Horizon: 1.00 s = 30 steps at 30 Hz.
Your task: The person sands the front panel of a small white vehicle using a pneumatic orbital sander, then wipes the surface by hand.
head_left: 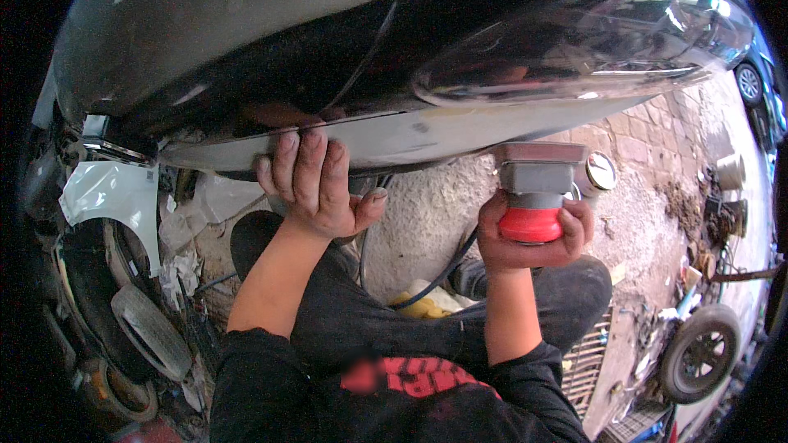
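Observation:
Across the upper view spans the dark body of a car, with a clear headlight at the right. Below it runs a dull light-grey strip of panel. My left hand lies with outstretched fingertips against this strip, thumb apart, holding nothing. My right hand is wrapped round the red grip of a sander with a grey body. The sander's flat rectangular pad faces up, just under the right part of the strip; whether it touches the panel I cannot tell.
A dark hose runs between my legs. A white panel and loose tyres lie at the left. To the right are an open can, another wheel and scattered debris. A metal grate lies by my right leg.

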### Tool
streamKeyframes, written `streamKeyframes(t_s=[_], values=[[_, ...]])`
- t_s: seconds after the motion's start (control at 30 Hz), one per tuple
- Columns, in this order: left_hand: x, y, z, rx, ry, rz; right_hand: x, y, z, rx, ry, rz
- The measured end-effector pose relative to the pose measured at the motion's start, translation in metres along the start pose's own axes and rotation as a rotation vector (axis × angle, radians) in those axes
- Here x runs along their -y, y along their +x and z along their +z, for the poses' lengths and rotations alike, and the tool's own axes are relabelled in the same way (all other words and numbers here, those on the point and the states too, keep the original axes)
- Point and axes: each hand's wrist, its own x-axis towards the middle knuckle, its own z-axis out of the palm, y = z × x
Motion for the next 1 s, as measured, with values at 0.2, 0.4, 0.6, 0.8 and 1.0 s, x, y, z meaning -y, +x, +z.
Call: streamKeyframes(t_s=[0.2,0.4,0.6,0.8,1.0], values=[[0.000,0.002,-0.001,-0.017,-0.020,0.002,-0.007,0.004,-0.004,0.027,-0.011,0.007],[-0.004,0.000,-0.002,-0.008,0.002,-0.021,0.001,0.010,-0.009,0.073,0.020,0.021],[0.000,-0.004,-0.001,-0.008,-0.019,-0.017,0.006,0.020,-0.013,0.162,0.142,0.012],[-0.002,-0.002,-0.002,0.012,-0.004,-0.010,-0.030,0.027,-0.004,-0.060,0.196,0.262],[-0.003,0.000,0.003,-0.036,-0.031,-0.010,0.005,0.021,-0.017,0.233,0.162,0.038]])
